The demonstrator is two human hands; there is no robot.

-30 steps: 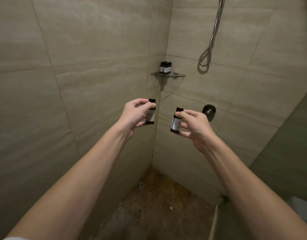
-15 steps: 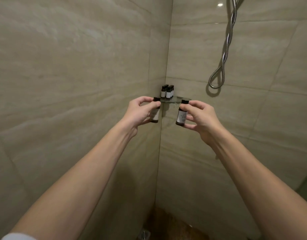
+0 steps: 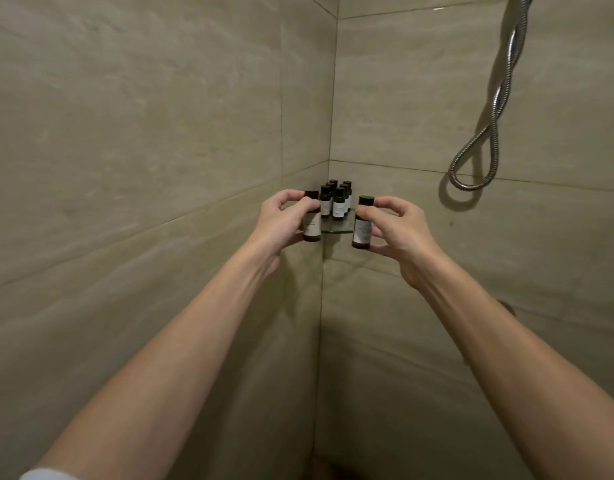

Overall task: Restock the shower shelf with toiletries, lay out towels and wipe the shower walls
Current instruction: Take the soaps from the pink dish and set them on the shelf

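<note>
Presently, the left hand (image 3: 284, 220) and right hand (image 3: 399, 226) are each pinching a small dark white-labelled toiletry bottle (image 3: 311, 220) (image 3: 362, 223) just before the glass corner shelf (image 3: 336, 228), restocking apparently underway, next requiring upright placement beside the standing bottles (image 3: 336, 200).

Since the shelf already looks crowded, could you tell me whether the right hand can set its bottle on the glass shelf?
Probably yes. The right hand holds its bottle just off the glass shelf, whose front right edge looks bare; the standing bottles cluster toward the corner.
</note>
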